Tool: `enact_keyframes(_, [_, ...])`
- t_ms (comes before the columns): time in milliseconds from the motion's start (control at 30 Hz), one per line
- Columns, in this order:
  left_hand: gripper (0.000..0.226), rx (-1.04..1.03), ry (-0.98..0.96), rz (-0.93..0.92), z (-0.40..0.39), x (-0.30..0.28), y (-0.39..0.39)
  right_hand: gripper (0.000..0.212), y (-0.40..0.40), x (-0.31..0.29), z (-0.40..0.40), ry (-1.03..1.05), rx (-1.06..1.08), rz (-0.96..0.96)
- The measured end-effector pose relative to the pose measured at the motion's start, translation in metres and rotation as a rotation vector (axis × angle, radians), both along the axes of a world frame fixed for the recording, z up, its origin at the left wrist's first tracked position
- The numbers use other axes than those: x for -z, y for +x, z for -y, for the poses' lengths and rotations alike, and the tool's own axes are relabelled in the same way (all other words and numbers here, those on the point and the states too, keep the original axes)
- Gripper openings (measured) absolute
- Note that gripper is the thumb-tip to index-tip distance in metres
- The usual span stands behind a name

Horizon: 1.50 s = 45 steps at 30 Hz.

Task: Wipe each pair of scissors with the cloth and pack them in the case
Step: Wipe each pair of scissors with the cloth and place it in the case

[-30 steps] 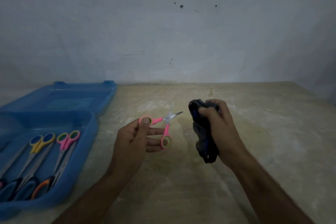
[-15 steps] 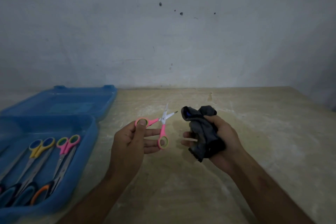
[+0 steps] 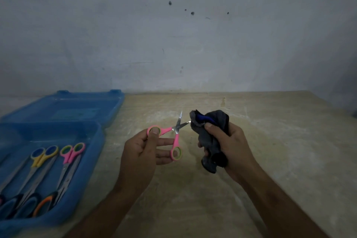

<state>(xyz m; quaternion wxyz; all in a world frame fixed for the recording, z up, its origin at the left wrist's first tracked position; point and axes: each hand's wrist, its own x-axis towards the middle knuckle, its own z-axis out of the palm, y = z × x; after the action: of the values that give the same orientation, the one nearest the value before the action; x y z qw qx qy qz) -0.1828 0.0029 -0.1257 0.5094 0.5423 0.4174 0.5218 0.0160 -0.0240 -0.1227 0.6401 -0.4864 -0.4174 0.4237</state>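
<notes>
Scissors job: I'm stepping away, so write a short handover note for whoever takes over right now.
Left hand holds the small pink scissors, blades open. Right hand grips the bunched cloth, which touches one blade tip.
The blue case lies open at the left with several pairs inside.
Left: wipe this pair, put it in the case. No other loose pairs are in view.

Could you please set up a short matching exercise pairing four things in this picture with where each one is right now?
Things:
1. small pink scissors
2. cloth
3. yellow-handled scissors
4. case

Places:
A. lying inside the case
B. gripped in the right hand
C. on the table, lid open
D. held in the left hand, blades apart

Pairs: 1-D, 2-B, 3-A, 4-C
</notes>
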Motion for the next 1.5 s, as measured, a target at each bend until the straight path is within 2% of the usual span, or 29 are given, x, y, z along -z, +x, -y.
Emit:
enact_keyframes(67, [0.026, 0.001, -0.006, 0.006, 0.001, 0.000, 0.001, 0.009, -0.003, 0.003, 0.001, 0.123, 0.075, 0.219])
enact_keyframes(167, [0.026, 0.014, -0.002, -0.017, 0.003, 0.000, 0.003, 0.024, -0.013, 0.010, 0.001, 0.297, 0.115, 0.482])
enact_keyframes(300, [0.028, 0.051, 0.056, -0.053, 0.007, -0.002, 0.003, 0.026, -0.021, 0.022, -0.003, 0.363, 0.142, 0.763])
enact_keyframes(467, [0.029, 0.074, 0.094, -0.098, 0.006, -0.005, 0.000, 0.006, -0.005, 0.016, -0.009, 0.298, 0.307, 0.653])
enact_keyframes(567, [0.028, 0.060, 0.045, -0.090, 0.003, -0.004, 0.000, 0.007, 0.002, 0.008, -0.007, 0.306, 0.416, 0.533])
enact_keyframes(633, [0.028, 0.064, 0.047, -0.103, 0.005, -0.003, 0.002, 0.014, -0.003, 0.006, -0.004, 0.335, 0.390, 0.579])
enact_keyframes(733, [0.027, 0.086, 0.065, -0.134, 0.009, -0.003, 0.004, 0.021, -0.014, 0.014, -0.004, 0.307, 0.236, 0.809])
enact_keyframes(800, [0.027, 0.114, 0.095, -0.168, 0.007, -0.004, 0.002, 0.020, -0.010, 0.018, -0.008, 0.300, 0.221, 0.898])
enact_keyframes(867, [0.028, 0.136, 0.111, -0.187, 0.004, -0.005, -0.002, 0.021, 0.003, 0.017, -0.014, 0.270, 0.299, 0.909])
enact_keyframes(1000, [0.027, 0.106, 0.063, -0.172, -0.001, -0.005, -0.004, 0.015, 0.015, 0.006, -0.010, 0.280, 0.449, 0.778])
enact_keyframes(1100, [0.027, 0.099, 0.034, -0.190, -0.003, -0.002, -0.004, 0.024, -0.007, 0.004, 0.000, 0.330, 0.311, 0.733])
enact_keyframes(1200, [0.029, 0.124, 0.068, -0.245, -0.001, -0.001, -0.003, 0.038, -0.024, 0.014, -0.001, 0.296, 0.085, 0.899])
enact_keyframes(1267, [0.028, 0.153, 0.114, -0.280, 0.000, -0.002, -0.004, 0.040, -0.018, 0.017, -0.007, 0.300, 0.073, 0.942])
enact_keyframes(1333, [0.026, 0.166, 0.110, -0.274, -0.003, -0.002, -0.006, 0.033, -0.007, 0.013, -0.009, 0.288, 0.157, 0.875])
enact_keyframes(1433, [0.025, 0.148, 0.075, -0.264, -0.007, -0.001, -0.007, 0.020, 0.006, 0.007, -0.009, 0.246, 0.206, 0.638])
enact_keyframes(1500, [0.025, 0.121, 0.049, -0.258, -0.008, 0.000, -0.006, 0.021, 0.004, 0.006, -0.005, 0.299, 0.226, 0.576])
